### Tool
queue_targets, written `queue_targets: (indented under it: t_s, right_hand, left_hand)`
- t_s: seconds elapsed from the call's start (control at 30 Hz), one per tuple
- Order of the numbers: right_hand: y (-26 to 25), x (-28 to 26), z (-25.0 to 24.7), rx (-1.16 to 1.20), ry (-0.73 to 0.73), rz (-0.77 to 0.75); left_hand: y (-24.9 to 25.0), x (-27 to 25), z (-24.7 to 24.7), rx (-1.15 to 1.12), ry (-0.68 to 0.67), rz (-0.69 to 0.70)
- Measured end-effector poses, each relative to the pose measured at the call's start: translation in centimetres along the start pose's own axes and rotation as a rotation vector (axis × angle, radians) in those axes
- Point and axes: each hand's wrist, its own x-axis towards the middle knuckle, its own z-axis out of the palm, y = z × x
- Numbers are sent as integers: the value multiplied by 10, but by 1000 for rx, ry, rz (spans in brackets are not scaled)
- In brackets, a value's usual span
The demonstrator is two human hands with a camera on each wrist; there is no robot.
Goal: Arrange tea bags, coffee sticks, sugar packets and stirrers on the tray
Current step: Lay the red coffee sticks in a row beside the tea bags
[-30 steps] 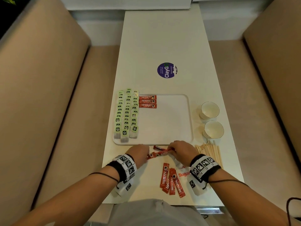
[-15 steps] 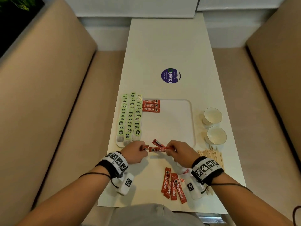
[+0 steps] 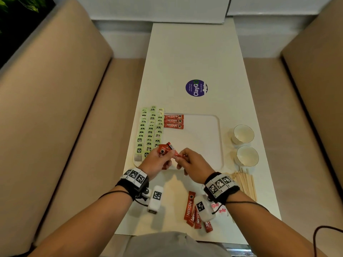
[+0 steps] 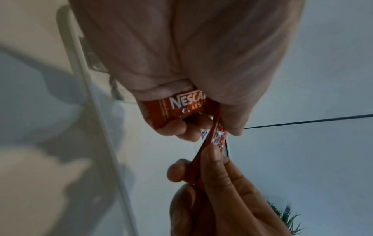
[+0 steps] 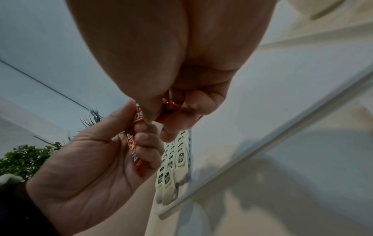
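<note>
A white tray (image 3: pixel 204 145) lies mid-table. Rows of green tea bags (image 3: pixel 150 130) fill its left side, and three red coffee sticks (image 3: pixel 173 121) lie at its far edge. Above the tray's near edge my left hand (image 3: pixel 163 154) grips a red coffee stick (image 4: pixel 181 107) in curled fingers. My right hand (image 3: pixel 181 158) pinches the end of a second coffee stick (image 4: pixel 217 137) that reaches into the left hand. Several loose coffee sticks (image 3: pixel 191 206) lie near me. Sugar packets (image 3: pixel 220 208) are partly hidden under my right wrist. Wooden stirrers (image 3: pixel 245 182) lie to the right.
Two white cups (image 3: pixel 243 134) stand right of the tray, one behind the other. A purple round sticker (image 3: pixel 196 88) marks the table beyond the tray. Beige bench seats flank the narrow table on both sides.
Both hands have lifted from the table in front of the tray to just above its near edge, carrying the coffee sticks. The left hand has turned its stick more upright.
</note>
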Motion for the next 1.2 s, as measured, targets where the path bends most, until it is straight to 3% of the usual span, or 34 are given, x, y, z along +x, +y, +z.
queue_targets:
  t_s: [0.13,0.37,0.63,0.87,1.2]
  right_hand:
    - [-1,-1,5,34,12,-6]
    - [9,-4,1,75,46,36]
    - [5,-1,1,-5,98,-44]
    - [5,5,0,14,115,-107]
    - [9,24,-8,156,172,-37]
  left_hand:
    - [3,2,1,-15,54,26]
    - [16,4,-11,-251,154,-35]
    - [9,0,-15,-82,149,-65]
    - [6,-1,-21,88,137,21]
    - [11,11,-31,205,204,67]
